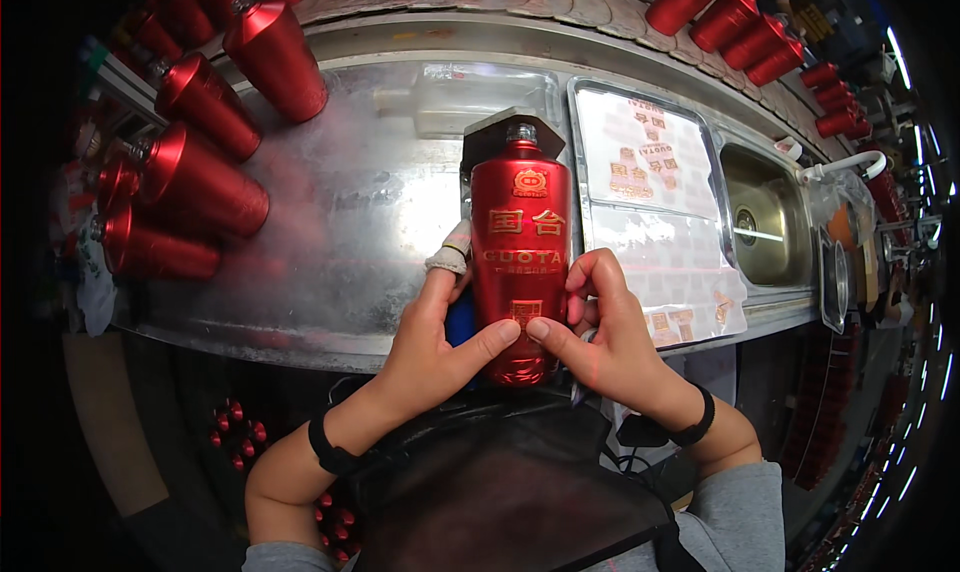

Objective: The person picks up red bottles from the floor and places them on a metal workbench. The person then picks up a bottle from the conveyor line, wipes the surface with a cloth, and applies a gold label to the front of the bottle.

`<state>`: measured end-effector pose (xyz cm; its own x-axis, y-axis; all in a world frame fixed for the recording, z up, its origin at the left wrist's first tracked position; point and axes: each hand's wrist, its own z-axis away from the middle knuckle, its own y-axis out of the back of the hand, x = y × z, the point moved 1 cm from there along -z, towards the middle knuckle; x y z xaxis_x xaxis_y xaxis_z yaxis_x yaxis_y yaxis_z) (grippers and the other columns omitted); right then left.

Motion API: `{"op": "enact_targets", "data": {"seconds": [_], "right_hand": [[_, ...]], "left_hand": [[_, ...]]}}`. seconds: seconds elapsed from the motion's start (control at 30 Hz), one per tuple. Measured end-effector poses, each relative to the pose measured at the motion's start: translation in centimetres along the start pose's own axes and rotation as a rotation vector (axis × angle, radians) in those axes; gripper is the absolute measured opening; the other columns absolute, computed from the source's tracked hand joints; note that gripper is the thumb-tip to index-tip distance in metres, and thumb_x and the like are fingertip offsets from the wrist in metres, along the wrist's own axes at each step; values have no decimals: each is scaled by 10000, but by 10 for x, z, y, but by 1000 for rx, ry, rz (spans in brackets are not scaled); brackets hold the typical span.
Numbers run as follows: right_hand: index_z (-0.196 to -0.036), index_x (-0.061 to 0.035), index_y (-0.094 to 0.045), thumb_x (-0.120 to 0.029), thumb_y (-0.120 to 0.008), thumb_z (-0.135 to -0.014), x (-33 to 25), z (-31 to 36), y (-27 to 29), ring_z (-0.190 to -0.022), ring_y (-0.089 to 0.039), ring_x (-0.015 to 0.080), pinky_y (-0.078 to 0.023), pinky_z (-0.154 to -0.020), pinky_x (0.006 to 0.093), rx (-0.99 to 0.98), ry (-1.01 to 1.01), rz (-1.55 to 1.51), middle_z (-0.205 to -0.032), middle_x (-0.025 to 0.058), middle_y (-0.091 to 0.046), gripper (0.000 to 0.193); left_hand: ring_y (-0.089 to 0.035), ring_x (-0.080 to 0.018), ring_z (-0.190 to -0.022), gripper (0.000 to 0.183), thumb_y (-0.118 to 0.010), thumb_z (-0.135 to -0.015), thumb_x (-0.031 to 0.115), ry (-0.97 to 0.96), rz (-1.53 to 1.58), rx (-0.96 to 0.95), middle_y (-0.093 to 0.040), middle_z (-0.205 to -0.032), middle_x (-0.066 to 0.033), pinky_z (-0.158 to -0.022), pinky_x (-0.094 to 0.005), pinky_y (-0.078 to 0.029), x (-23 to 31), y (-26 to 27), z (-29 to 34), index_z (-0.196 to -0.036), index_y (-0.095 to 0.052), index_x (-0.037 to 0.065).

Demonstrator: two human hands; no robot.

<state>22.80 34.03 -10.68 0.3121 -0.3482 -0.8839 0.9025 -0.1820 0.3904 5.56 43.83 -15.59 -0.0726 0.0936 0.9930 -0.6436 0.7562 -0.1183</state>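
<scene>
A glossy red bottle (519, 197) with gold lettering and a clear threaded neck lies in front of me, its neck pointing away. My left hand (437, 327) is closed on its left side, the thumb pressed on the lower front; a whitish wrap covers one finger. My right hand (610, 337) grips the right side, fingers curled and its thumb beside the left thumb, over a small square gold mark. Behind the bottle's upper part shows a dark angular block (483, 144). Something blue, mostly hidden, peeks out between the left hand and the bottle.
Several red bottles (205, 184) stand on the steel table (340, 222) at the left. More line a curved conveyor (600, 10) along the back. A clear plastic box (485, 100) lies behind the bottle. Right of it are sheets of gold stickers (645, 162), then a sink (765, 217) with a white tap (845, 165).
</scene>
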Motion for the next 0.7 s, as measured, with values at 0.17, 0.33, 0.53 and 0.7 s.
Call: {"op": "enact_targets", "data": {"seconds": [0.17, 0.33, 0.53, 0.7], "right_hand": [[-1005, -53, -428, -223, -801, -791, 0, 0, 0, -667, -432, 99, -389, -536, 262, -5, 19, 5, -768, 32, -457, 463], [-1001, -54, -426, -248, -811, -781, 0, -2, 1, -666, -434, 107, -398, -563, 274, -7, 26, 4, -768, 37, -454, 484], [-1002, -51, -425, -257, -810, -776, 1, -1, 1, -674, -449, 125, -406, -575, 288, 6, 60, 39, -787, 49, -462, 492], [-1013, -50, -427, -234, -800, -781, 1, -1, 2, -673, -452, 122, -405, -569, 283, -19, 29, 3, -795, 51, -470, 476]], "left_hand": [[-345, -287, -1406, 894, -717, -875, 187, 10, -12, -19, -330, -1504, -210, -1149, -383, -286, 1, 2, 1, -1516, -142, -55], [-360, -278, -1395, 871, -708, -878, 179, 9, 27, -12, -348, -1490, -202, -1145, -382, -288, 1, 2, 0, -1515, -158, -46], [-410, -253, -1351, 813, -697, -882, 160, 30, 71, 19, -412, -1441, -180, -1127, -379, -309, 4, -3, -7, -1497, -206, -43], [-410, -252, -1352, 811, -697, -879, 151, 10, 59, 10, -420, -1436, -182, -1130, -377, -304, 4, -2, -6, -1496, -209, -44]]}}
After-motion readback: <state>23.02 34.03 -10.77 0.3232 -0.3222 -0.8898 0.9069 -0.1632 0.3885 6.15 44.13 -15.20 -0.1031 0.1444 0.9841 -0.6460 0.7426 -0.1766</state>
